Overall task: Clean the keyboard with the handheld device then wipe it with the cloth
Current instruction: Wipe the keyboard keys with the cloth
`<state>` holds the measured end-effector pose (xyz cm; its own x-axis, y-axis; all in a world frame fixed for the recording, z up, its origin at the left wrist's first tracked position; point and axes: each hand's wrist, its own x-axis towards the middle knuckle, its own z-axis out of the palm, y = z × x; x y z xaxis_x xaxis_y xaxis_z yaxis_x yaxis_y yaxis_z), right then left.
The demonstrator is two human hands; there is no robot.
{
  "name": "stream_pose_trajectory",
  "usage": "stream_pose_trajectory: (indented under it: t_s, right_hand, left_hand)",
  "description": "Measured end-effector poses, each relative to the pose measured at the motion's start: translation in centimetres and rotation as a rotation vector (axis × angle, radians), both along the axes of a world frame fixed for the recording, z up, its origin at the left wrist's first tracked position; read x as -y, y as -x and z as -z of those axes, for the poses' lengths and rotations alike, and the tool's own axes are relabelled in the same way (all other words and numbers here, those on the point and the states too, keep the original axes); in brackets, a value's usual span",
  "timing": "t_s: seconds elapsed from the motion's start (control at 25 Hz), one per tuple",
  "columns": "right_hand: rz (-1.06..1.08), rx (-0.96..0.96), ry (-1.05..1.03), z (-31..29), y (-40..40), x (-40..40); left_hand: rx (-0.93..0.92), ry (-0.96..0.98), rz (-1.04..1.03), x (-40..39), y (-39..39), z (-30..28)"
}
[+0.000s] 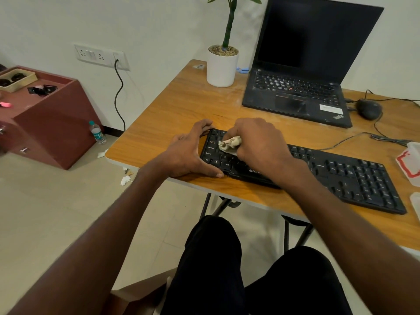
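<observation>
A black keyboard point(341, 176) lies slanted across the wooden table point(177, 110), its left end near the front edge. My right hand point(259, 142) grips a crumpled, dirty white cloth point(229, 143) and presses it onto the keys at the keyboard's left end. My left hand point(191, 153) clasps the keyboard's left edge, fingers curled over the far corner and thumb along the front edge. No handheld cleaning device can be seen.
An open black laptop point(300, 87) stands at the back, with a white plant pot point(221, 67) to its left and a wired mouse point(369, 109) to its right. A clear plastic container point(411, 162) sits at the right edge. Maroon cabinet point(50, 123) and bottle point(97, 133) stand left.
</observation>
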<state>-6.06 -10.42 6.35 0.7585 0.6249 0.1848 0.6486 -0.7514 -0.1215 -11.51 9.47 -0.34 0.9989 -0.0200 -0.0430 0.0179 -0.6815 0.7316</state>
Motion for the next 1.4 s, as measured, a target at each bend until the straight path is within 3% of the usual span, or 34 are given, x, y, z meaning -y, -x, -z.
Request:
stream_pose_trajectory:
  t_s: [0.16, 0.32, 0.48, 0.64, 0.84, 1.04, 1.2, 1.4]
  right_hand:
    - [-0.236, -0.150, 0.008, 0.6, 0.7, 1.7]
    - [-0.090, -0.141, 0.009, 0.1, -0.4, 2.7]
    - [-0.085, -0.083, -0.091, 0.9, 0.5, 0.7]
    - [0.146, 0.030, -0.052, 1.6, 0.9, 2.1]
    - [-0.027, -0.084, -0.136, 1.5, 2.2, 0.3]
    - [0.217, -0.025, -0.116, 0.9, 1.4, 3.3]
    - [0.101, -0.054, -0.159, 0.9, 2.8, 1.8]
    - [0.240, -0.004, -0.114, 0.6, 2.6, 2.5]
  left_hand:
    - [0.014, 0.030, 0.019, -0.2, -0.1, 0.3]
    - [0.014, 0.036, 0.015, -0.1, -0.2, 0.4]
    - [0.015, 0.026, 0.022, -0.1, -0.1, 0.2]
    - [0.021, 0.028, 0.021, -0.3, -0.3, 0.4]
    - [0.055, 0.012, 0.039, -0.3, -0.4, 0.6]
    - [0.057, 0.033, 0.043, -0.5, -0.5, 0.8]
    - [0.060, 0.030, 0.045, -0.5, -0.6, 0.8]
    - [0.057, 0.034, 0.045, -0.6, -0.6, 0.9]
